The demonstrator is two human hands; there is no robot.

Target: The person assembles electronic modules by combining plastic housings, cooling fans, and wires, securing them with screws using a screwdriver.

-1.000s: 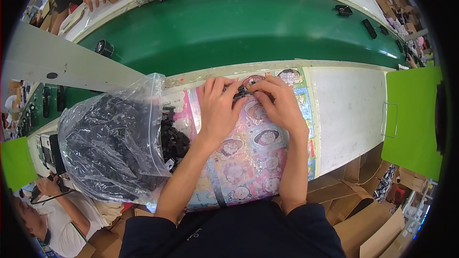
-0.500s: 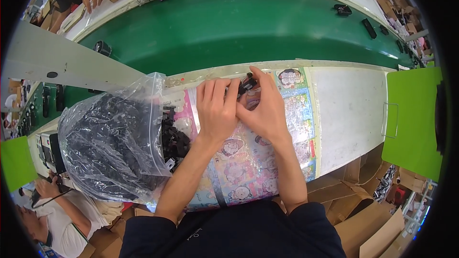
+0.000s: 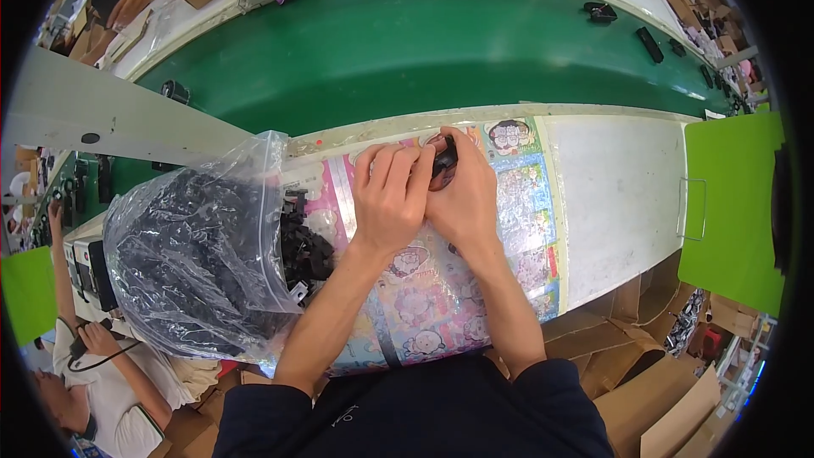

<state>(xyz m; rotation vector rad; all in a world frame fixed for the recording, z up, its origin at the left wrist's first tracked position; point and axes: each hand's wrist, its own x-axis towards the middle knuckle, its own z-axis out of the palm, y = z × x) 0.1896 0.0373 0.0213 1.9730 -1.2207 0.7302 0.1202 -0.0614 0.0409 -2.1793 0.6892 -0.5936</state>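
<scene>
A small black plastic part [image 3: 444, 161] sits between my two hands, above a mat printed with colourful cartoon figures [image 3: 424, 309]. My left hand [image 3: 390, 197] is closed on its left side, with the fingertips bent out of sight behind it. My right hand [image 3: 467, 197] grips the same part from the right, index finger along its far edge. The fingers cover much of it, so its exact kind cannot be made out. Left of my left forearm lies a clear zip bag [image 3: 195, 263] full of black plastic pieces, several of which spill from its mouth [image 3: 305, 246].
Beyond the bench runs a green conveyor belt [image 3: 381, 42] with scattered black parts [image 3: 650, 45]. A grey post [image 3: 119, 110] crosses at left; a lime-green panel [image 3: 731, 212] stands at right. Cardboard boxes [image 3: 644, 382] lie below. Co-workers [image 3: 110, 399] are at the left edges.
The black part has turned in my fingers and now shows a rounder, smoother side. My hands have drawn closer around it. The co-worker at lower left has stretched an arm toward the belt.
</scene>
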